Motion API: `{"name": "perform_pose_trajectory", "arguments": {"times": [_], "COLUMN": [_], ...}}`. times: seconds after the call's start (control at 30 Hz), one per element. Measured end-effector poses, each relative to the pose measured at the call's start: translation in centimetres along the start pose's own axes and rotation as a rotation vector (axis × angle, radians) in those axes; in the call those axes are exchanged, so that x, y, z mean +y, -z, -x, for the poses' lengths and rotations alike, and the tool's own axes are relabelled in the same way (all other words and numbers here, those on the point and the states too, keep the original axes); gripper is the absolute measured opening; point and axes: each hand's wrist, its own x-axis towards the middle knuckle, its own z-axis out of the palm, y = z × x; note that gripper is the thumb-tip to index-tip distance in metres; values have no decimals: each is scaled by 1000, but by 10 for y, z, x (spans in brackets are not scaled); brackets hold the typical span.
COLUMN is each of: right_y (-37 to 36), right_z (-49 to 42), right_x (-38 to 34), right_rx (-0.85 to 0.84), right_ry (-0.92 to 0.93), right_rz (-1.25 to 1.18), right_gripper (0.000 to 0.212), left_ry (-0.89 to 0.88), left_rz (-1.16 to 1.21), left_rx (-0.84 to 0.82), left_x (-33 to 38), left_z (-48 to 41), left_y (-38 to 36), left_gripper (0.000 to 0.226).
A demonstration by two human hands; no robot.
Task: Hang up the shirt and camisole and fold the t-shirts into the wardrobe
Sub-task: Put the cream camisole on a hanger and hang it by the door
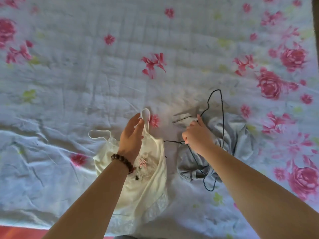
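Head view: our right hand (196,135) grips a wire hanger (223,118) (neck hidden in the fist) above a grey garment (241,135); left of this grip, our left hand (132,137), fingers straight, partly hides the camisole (151,183).

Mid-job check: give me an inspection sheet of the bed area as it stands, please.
Surface: floral bed sheet, wrinkled, spread out.
Job's things: white camisole lies near the front edge, straps pointing away; crumpled grey garment to its right; dark wire hanger over the grey garment.
Clutter: nothing seen.
Hands: left hand open, above the camisole's top near one strap, beaded bracelet on the wrist; right hand grips the hanger's wire.
Cables: nothing seen.
Surroundings: strip of red floor at lower left; wardrobe not in view.
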Motion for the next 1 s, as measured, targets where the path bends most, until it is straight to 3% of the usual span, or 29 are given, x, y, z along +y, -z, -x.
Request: {"name": "perform_pose_trajectory", "arguments": {"times": [0.1, 0.23, 0.53, 0.73, 1.0], "right_y": [19, 53, 156, 206, 235], "right_z": [25, 59, 114, 122, 99], "right_x": [16, 32, 5, -44, -113], "right_rx": [90, 220, 588, 604, 564], "right_ry": [-114, -269, -294, -198, -140], "right_rz": [-44, -306, -1044, -1236, -1227], "right_gripper": [15, 18, 4, 4, 8], "left_ry": [-38, -91, -214, -251, -222], "left_rz": [21, 41, 87, 123, 163], "left_rx": [-6, 0, 72, 171, 222], "left_x": [21, 49, 111, 125, 117], "left_z": [15, 35, 103, 129, 119], "left_y": [1, 7, 43, 95, 170], "left_gripper": [39, 38, 33, 33, 36]}}
